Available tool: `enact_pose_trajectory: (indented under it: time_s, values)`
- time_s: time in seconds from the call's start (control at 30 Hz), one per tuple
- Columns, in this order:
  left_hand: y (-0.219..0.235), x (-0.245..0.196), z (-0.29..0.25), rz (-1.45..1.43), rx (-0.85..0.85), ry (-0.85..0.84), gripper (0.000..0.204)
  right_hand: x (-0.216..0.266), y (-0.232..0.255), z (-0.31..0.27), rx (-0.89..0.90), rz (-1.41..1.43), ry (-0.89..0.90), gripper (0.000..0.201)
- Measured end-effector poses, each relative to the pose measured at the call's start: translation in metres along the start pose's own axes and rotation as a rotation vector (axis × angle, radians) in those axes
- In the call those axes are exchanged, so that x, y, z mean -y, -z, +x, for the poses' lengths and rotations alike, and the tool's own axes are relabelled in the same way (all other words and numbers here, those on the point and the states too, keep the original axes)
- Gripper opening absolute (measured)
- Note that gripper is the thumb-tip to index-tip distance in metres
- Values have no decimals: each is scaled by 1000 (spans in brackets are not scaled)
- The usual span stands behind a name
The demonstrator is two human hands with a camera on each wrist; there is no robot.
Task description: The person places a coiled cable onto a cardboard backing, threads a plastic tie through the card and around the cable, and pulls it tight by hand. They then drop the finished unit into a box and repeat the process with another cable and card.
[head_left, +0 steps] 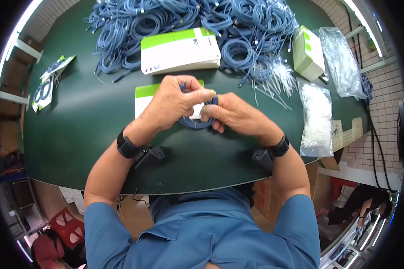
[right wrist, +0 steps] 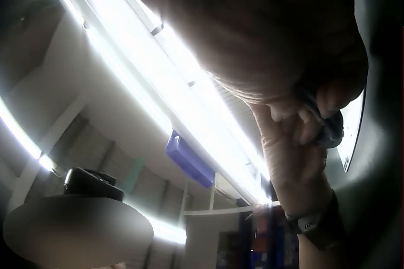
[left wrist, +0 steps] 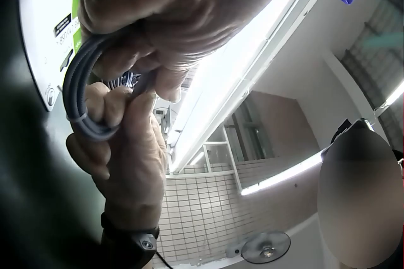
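A small coil of blue cable point(head_left: 194, 124) is held between both hands over the front-middle of the table. My left hand point(head_left: 173, 102) grips it from the left, with the thumb stretched across toward the other hand. On the right side of the loop, my right hand point(head_left: 240, 115) pinches the cable between thumb and curled fingers. In the left wrist view the coil point(left wrist: 74, 86) shows several turns lying together with a thin tie near its lower end. A green-and-white card point(head_left: 143, 102) lies under the hands, partly hidden by them.
Behind the hands lies a stack of green-and-white cards point(head_left: 179, 54). Heaped blue cable coils point(head_left: 143, 22) fill the back. White cable ties point(head_left: 280, 80), a box point(head_left: 307, 54) and clear bags point(head_left: 316, 119) sit at right. Carded coils point(head_left: 47, 85) lie far left.
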State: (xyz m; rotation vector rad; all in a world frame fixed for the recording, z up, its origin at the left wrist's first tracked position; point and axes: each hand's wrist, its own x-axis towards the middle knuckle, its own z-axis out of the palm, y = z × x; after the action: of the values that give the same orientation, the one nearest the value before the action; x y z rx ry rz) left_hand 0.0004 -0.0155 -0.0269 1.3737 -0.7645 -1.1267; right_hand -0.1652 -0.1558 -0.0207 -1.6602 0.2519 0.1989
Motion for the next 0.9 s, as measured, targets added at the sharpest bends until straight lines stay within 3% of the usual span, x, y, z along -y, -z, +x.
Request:
enact_pose_trajectory:
  time_s: [0.13, 0.27, 0.4, 0.53, 0.67, 0.77, 0.8, 0.9]
  values:
    - [-1, 2, -1, -45, -5, 8, 27, 0, -12, 1, -177, -209, 54, 36]
    - [0, 2, -1, -36, 15, 45, 21, 9, -8, 0, -89, -229, -37, 35]
    - [-4, 3, -4, -14, -26, 12, 21, 3, 2, 3, 0, -166, -4, 36]
    - [-2, -6, -7, 30, 16, 37, 18, -1, 3, 2, -23, -101, 40, 36]
    - [-1, -8, -5, -41, -48, -105, 39, -2, 8, 0, -137, -14, 62, 37]
    - [-12, -24, -9, 373, -560, -716, 59, -3, 19, -3, -235, 59, 118, 39]
    - [-16, -29, -15, 382, -539, -729, 59, -3, 21, -5, -273, 99, 136, 40]
    - [-24, -40, -44, 764, -294, -776, 76, 1, 22, -9, -336, 198, 175, 40]
